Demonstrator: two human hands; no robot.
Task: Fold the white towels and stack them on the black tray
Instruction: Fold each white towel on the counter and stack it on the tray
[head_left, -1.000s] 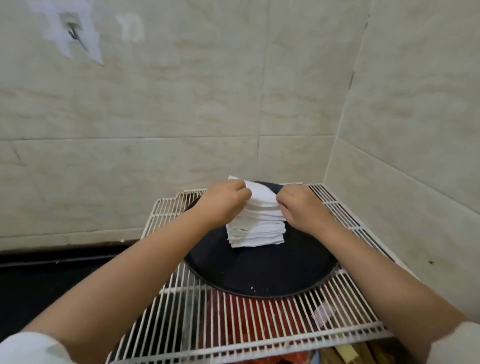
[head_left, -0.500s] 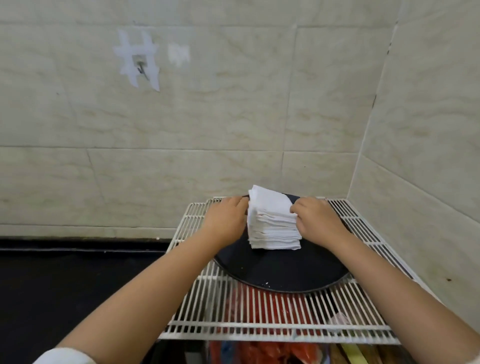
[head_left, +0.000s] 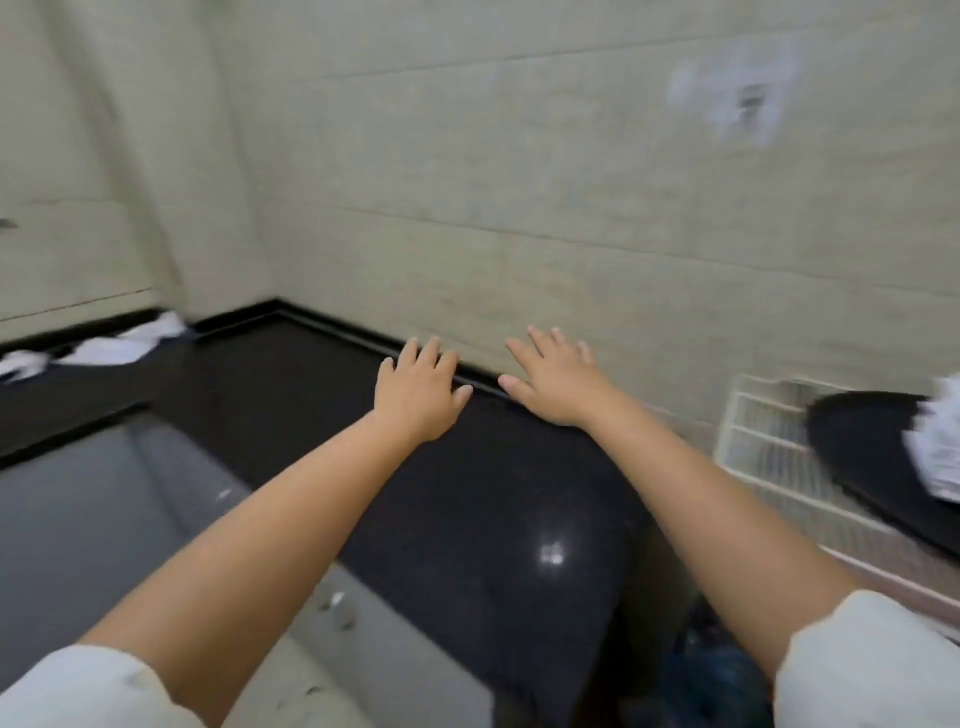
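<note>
Left hand (head_left: 418, 396) and right hand (head_left: 557, 378) side by side over black counter (head_left: 467, 493), fingers straight and spread, holding nothing. Black tray (head_left: 872, 452) with folded towel stack (head_left: 935, 447) far right of right hand, on white wire rack (head_left: 769, 441). Loose white towels (head_left: 111, 348) far left of left hand.

Both hands now let go of the stack of folded white towels (head_left: 937, 452), which sits on the round black tray (head_left: 872, 447) far out at three o'clock, blurred at the frame's edge. The left hand (head_left: 418, 392) and right hand (head_left: 553, 379) are now flat with fingers spread, holding nothing, over the glossy black countertop (head_left: 493, 493) toward twelve o'clock. The view has swung left: loose crumpled white towels (head_left: 111, 345) come into sight at ten o'clock.
</note>
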